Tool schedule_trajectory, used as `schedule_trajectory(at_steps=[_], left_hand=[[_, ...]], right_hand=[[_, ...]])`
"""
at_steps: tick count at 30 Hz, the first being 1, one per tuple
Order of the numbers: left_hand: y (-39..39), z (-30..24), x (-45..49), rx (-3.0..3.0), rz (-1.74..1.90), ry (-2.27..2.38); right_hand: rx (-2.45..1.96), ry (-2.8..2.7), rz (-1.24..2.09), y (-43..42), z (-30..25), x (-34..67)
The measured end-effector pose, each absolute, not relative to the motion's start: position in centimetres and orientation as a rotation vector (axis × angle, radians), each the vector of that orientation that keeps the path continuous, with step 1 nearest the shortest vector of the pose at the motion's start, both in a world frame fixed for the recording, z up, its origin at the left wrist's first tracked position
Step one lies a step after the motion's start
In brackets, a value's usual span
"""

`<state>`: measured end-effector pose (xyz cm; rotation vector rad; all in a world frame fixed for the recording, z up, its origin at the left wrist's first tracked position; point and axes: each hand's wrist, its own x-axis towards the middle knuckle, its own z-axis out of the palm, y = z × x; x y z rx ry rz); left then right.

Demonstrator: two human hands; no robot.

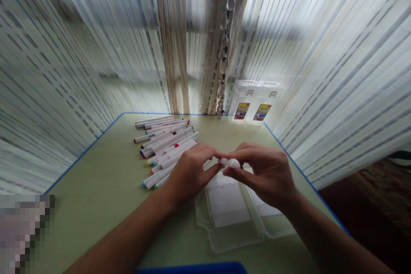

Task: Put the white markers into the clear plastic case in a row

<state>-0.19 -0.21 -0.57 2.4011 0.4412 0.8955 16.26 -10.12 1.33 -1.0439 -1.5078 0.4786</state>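
My left hand and my right hand meet over the middle of the green table. Both pinch a small white piece between their fingertips; what it is I cannot make out. Just left of my left hand lies a row of several white markers with coloured caps, side by side. Beneath my hands an open clear plastic case lies flat with a white sheet inside.
Two clear plastic boxes with yellow and orange labels stand at the back right corner. Striped sheer curtains hang round the far side and both sides of the table. A blue strip runs along the near edge.
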Motion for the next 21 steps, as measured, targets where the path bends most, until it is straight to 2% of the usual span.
schedule_trajectory(at_steps=[21], left_hand=[[-0.54, -0.56, -0.17, 2.395, 0.853, 0.404]], right_hand=[[-1.004, -1.586, 0.439, -10.3, 1.49, 16.03]])
